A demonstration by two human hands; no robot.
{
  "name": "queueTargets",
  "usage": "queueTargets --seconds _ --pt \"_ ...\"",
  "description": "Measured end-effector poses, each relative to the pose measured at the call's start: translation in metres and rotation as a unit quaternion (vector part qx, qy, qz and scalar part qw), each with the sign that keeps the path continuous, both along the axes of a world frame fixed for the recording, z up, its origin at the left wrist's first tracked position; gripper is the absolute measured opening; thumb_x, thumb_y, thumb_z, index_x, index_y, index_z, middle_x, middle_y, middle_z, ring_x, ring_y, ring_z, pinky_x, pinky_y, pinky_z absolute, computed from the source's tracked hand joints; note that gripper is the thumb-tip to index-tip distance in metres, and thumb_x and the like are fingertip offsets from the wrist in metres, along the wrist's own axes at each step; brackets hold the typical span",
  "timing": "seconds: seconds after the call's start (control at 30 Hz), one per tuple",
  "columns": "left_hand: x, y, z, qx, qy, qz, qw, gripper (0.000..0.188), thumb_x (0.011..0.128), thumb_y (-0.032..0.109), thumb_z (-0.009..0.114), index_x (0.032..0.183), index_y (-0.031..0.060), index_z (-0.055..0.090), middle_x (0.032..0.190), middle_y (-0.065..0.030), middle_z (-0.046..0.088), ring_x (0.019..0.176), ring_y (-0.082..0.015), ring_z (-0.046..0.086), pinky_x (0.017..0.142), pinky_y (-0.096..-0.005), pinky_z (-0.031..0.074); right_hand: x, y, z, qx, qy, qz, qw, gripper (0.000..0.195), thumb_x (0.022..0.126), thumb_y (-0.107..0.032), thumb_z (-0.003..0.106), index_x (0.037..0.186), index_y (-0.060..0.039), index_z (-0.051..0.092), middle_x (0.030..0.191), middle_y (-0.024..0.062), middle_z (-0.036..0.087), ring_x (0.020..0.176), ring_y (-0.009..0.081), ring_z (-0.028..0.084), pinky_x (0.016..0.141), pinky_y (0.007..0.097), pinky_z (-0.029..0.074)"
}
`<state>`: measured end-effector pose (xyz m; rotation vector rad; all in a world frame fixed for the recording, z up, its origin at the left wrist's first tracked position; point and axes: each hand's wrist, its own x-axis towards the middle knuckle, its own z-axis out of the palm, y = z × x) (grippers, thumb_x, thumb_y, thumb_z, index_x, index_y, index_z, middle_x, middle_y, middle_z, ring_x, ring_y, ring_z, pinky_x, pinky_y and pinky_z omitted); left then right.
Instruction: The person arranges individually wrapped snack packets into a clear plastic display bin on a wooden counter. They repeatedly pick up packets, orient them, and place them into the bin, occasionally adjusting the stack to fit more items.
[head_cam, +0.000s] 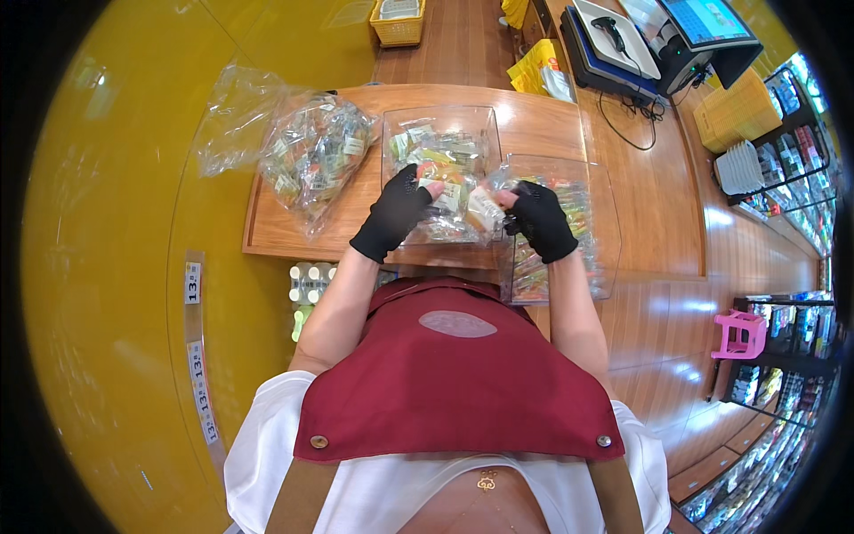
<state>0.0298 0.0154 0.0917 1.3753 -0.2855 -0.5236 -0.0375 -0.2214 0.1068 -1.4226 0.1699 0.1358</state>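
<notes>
My left hand point(395, 212), in a black glove with bare fingertips, grips a small clear packet with a white label point(443, 193). This is over a clear plastic box point(495, 133) of similar small packets. My right hand point(544, 220), gloved alike, pinches another clear packet with a printed white label point(486, 204) above the gap between two boxes. Under my right wrist lies the second clear box point(604, 207), full of colourful packets and overhanging the table's front edge. A large clear plastic bag point(319, 150) of labelled packets rests left of the boxes.
The wooden table point(534, 127) meets a counter with a handheld barcode scanner point(608, 30) in a white tray, a monitor point(707, 20) and loose cables point(627, 137). Yellow baskets point(734, 110) stand right, near a pink stool point(739, 335) and stocked shelves. A glossy yellow surface point(127, 267) borders the left.
</notes>
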Motion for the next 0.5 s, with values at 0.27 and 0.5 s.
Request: queueTargets --seconds 0.27,0.5 --pt "0.003 0.009 0.006 -0.029 0.132 -0.102 0.986 0.042 0.090 0.026 0.058 0.123 0.0021 0.049 0.109 -0.0064 0.060 0.091 -0.0157 0.062 0.074 -0.0300 0.054 -0.005 -0.020 0.012 0.049 -0.024 -0.035 0.998 0.033 0.078 -0.024 0.069 0.101 -0.0004 0.061 0.082 0.0012 0.062 0.073 0.0090 0.057 0.066 0.0230 0.044" --pt "0.003 -0.007 0.006 0.021 0.116 -0.143 0.983 0.046 0.085 0.036 0.064 0.117 0.0047 0.055 0.104 -0.0045 0.061 0.090 -0.0134 0.060 0.075 -0.0275 0.052 0.007 0.031 0.004 -0.050 0.015 0.036 0.998 0.028 0.075 -0.026 0.073 0.082 0.0006 0.066 0.070 0.0008 0.060 0.066 0.0070 0.051 0.059 0.0236 0.040"
